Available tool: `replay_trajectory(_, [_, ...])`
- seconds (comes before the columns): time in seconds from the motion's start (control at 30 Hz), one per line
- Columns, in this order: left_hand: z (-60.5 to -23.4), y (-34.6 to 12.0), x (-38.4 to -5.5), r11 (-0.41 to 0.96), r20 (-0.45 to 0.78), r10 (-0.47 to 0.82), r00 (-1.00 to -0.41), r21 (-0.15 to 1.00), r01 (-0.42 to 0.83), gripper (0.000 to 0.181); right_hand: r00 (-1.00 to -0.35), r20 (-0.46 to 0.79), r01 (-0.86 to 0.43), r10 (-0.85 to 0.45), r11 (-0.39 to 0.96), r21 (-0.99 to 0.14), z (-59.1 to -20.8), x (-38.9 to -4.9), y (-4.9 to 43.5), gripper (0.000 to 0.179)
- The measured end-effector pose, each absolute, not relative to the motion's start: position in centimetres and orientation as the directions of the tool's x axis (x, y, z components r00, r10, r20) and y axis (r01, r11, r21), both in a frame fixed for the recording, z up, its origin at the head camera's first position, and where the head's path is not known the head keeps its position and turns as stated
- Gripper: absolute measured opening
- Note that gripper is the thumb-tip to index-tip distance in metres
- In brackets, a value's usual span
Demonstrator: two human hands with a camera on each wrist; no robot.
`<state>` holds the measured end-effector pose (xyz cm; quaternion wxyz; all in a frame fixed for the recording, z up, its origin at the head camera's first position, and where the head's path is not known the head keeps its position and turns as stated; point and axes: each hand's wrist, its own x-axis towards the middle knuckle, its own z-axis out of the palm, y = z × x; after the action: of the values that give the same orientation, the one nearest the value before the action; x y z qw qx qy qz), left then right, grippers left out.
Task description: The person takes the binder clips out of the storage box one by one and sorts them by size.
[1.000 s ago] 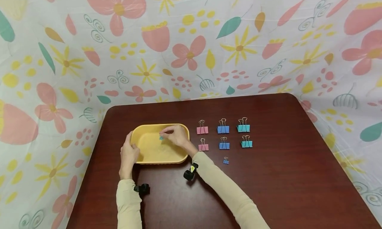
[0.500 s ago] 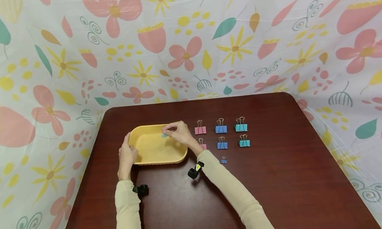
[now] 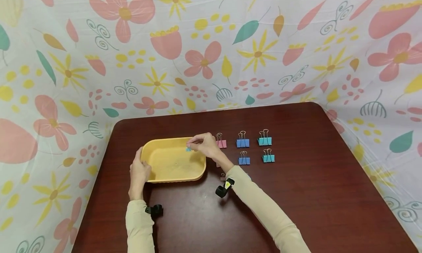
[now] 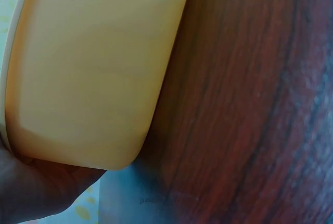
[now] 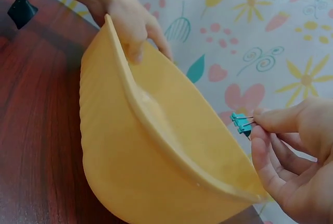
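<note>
A yellow plastic basin (image 3: 176, 179) sits on the table, its inside bare in the head view. My left hand (image 3: 140, 169) grips its left end, thumb over the rim and fingers outside; in the left wrist view the hand shows only at the lower corner. Over the basin's right part, my right hand (image 3: 207, 147) pinches a small teal binder clip (image 5: 242, 123) by its wire handles between thumb and fingertip. The clip's teal body points away from the fingers, above the basin's rim in the right wrist view.
Right of the basin stand larger binder clips in rows: pink (image 3: 222, 144), blue (image 3: 243, 143), teal (image 3: 265, 141), another blue (image 3: 244, 160) and another teal (image 3: 268, 158). A small pinkish clip (image 3: 223, 178) lies by the right wrist. The right arm partly hides other clips. Floral cloth (image 3: 204, 62) hangs behind the table.
My right hand has moved rightward across the basin with the teal clip. Its arm now covers most of the lower pink clip and the small blue one. The left hand keeps its grip.
</note>
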<state>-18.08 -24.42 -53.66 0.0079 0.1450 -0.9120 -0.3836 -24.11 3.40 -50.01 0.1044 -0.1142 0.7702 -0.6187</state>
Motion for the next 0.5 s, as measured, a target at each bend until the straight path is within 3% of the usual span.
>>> replay_trajectory(0.5, [-53.7, -24.4, -18.1, 0.659, -0.100, -0.265, -0.959, 0.708, -0.256, 0.061, -0.952, -0.035, -0.022, -0.305, 0.182, -0.983, -49.9, -23.8, 7.8, 0.021])
